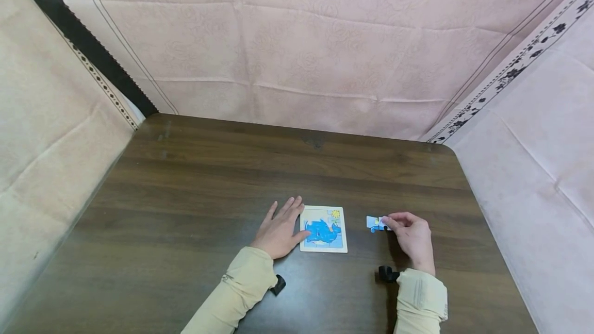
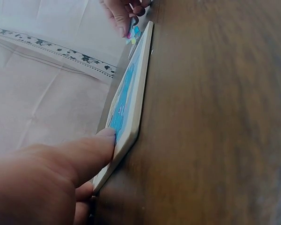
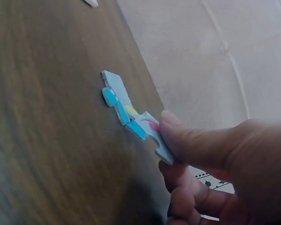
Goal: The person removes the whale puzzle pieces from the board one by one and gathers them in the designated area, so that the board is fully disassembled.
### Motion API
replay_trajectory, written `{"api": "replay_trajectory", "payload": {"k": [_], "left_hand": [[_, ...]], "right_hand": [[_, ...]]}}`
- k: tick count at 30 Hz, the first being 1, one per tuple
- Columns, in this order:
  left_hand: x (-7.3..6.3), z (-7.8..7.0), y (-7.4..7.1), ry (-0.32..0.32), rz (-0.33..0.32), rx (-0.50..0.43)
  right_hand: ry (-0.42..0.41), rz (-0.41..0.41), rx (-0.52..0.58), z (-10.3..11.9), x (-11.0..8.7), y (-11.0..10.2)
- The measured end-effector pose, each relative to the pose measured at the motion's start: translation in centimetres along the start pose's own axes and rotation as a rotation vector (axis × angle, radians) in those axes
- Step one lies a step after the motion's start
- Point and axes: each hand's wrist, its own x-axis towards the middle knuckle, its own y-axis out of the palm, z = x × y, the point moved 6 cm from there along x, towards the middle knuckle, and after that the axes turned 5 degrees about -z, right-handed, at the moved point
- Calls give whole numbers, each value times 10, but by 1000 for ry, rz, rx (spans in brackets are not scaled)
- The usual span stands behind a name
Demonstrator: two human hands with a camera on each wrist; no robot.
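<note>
A square puzzle board (image 1: 323, 245) with a blue whale and a yellow sun lies on the table. My left hand (image 1: 280, 231) is at its left side, fingers stretched out and the thumb lying over its edge onto the picture. The left wrist view shows that thumb (image 2: 91, 154) on the board's pale rim. To the right of the board, my right hand (image 1: 412, 236) pinches a light-blue puzzle piece (image 3: 145, 125) between thumb and fingers. Another light-blue puzzle piece (image 3: 116, 93) adjoins its far end. Part of the held piece is hidden behind the thumb.
The brown wooden table (image 1: 185, 272) stretches around both hands. Pale patterned cloth (image 1: 301, 50) hangs beyond its back edge and along both sides. A black wrist device (image 1: 388, 273) shows at my right cuff, and another (image 1: 278, 285) at my left cuff.
</note>
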Motion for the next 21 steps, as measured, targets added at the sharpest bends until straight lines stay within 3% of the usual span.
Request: {"api": "replay_trajectory", "payload": {"k": [6, 13, 21], "left_hand": [[1, 1, 1, 7, -1, -1], [1, 0, 1, 11, -7, -5], [2, 0, 1, 7, -3, -3]], "right_hand": [[11, 4, -28, 1, -1, 2], [88, 48, -46, 0, -2, 4], [89, 62, -61, 2, -2, 5]]}}
